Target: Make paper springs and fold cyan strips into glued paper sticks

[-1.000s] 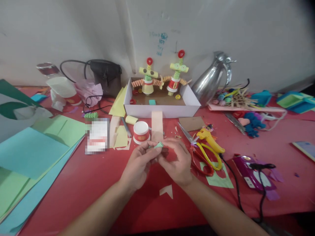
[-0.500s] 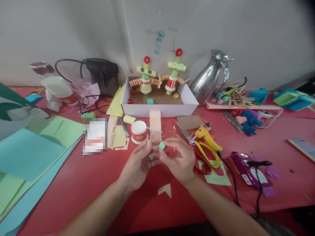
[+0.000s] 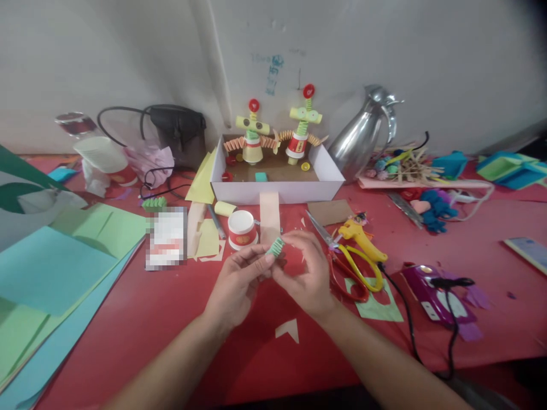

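Note:
A small green folded paper spring is held up in front of me over the red table. My left hand is closed, pinching the spring's lower left end between thumb and fingers. At its other end my right hand is curled close, index fingertip and thumb on either side of the spring. Just beyond my left hand stands a red and white paper cup. A pale paper strip lies behind the spring, leading to the white box.
Two paper-cup figures stand in the box. To the right lie scissors, a yellow glue gun and a purple device with a black cord. A steel jug stands behind. Coloured paper sheets cover the left.
The green spring has turned and now shows its folds along its side. My left fingers have closed on its lower end, and my right hand has shifted slightly left.

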The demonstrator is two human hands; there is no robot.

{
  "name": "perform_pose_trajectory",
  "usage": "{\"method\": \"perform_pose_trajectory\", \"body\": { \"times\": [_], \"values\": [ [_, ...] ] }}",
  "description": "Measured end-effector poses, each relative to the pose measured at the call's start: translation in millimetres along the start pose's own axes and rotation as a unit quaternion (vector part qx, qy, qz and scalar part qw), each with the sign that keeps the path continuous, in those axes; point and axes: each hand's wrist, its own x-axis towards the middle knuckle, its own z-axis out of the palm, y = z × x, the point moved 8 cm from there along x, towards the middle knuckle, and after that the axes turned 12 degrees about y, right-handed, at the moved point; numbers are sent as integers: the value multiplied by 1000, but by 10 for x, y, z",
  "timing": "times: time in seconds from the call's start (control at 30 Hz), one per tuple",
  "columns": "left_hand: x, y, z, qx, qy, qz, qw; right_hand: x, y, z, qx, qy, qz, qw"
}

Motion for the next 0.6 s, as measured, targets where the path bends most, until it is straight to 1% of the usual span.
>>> {"method": "perform_pose_trajectory", "body": {
  "times": [0.17,0.27,0.37,0.47,0.6],
  "values": [
    [0,31,-15,29,12,10,999,-30,17,19,10,-3,11,1000],
    [2,28,-20,36,13,3,999,-48,32,35,5,-9,16,1000],
    [0,34,-23,36,13,4,999,-66,59,35,-2,-4,26,1000],
    [6,59,-45,29,24,14,999,-72,67,29,5,7,35,999],
    [37,101,-78,1,38,29,999,-48,33,35,15,0,31,999]
  ]
}}
